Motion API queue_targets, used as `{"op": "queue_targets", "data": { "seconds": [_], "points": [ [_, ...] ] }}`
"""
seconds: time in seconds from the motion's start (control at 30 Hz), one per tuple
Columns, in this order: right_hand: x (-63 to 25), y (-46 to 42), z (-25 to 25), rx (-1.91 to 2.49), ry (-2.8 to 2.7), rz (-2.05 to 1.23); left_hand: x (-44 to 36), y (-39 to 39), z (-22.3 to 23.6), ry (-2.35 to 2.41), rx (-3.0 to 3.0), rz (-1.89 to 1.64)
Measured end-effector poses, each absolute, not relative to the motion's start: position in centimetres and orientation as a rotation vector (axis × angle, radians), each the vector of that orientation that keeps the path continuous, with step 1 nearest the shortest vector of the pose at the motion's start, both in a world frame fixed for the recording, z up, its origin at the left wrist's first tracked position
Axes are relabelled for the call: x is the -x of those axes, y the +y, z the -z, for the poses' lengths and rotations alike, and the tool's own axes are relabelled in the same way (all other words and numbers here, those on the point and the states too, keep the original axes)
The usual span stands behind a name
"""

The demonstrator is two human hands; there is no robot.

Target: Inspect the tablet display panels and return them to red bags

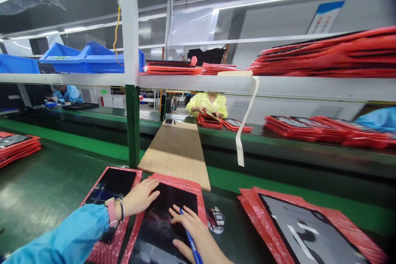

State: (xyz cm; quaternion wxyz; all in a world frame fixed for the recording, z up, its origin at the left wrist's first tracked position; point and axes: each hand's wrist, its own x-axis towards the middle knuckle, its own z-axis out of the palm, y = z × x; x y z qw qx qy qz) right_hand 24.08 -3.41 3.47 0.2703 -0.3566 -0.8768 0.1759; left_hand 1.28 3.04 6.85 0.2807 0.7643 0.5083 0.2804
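Observation:
A glossy black flat panel [167, 214] lies on red bubble wrap [202, 202] in front of me. My left hand [140, 198] rests at its upper left edge, fingers stretched out and holding nothing. Over the panel's right part, my right hand [194, 229] has a blue pen [192, 241] tucked in it, with its fingers partly spread. Whether those fingertips touch the surface I cannot tell. To the left, a second black panel [116, 181] on red wrap is partly covered by my left forearm.
A metallic object [216, 219] sits right of the panel. Further right is a pile of wrapped grey panels [306, 227]. A wooden board [176, 152] spans toward the far bench. A tape strip [240, 144] hangs from the shelf [192, 82]. Opposite works a person in yellow [207, 103].

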Motion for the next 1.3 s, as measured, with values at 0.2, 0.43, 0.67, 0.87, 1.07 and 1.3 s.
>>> {"op": "queue_targets", "data": {
  "seconds": [0.2,0.43,0.67,0.87,1.07,1.3],
  "points": [
    [-24.1,-3.7,-4.2,0.967,-2.361,-0.501,-1.7,2.3,-5.3,1.437,-2.220,-0.641],
    [-24.1,-3.8,-4.0,0.964,-2.337,-0.524,-1.7,1.1,-6.0,1.490,-2.074,-0.778],
    [-24.3,-3.6,-3.4,0.940,-2.307,-0.531,0.7,0.0,-6.9,1.449,-1.473,-0.838],
    [-23.9,-3.1,-1.8,0.910,-2.235,-0.518,1.0,-1.6,-7.7,1.317,-1.016,-0.671],
    [-23.9,-3.0,-1.1,0.869,-2.134,-0.465,-0.1,-0.9,-8.8,1.277,-0.915,-0.646],
    [-23.0,-3.4,1.8,0.852,-1.751,-0.423,-3.8,-1.3,-11.6,1.064,-1.068,-0.641]
  ]
}}
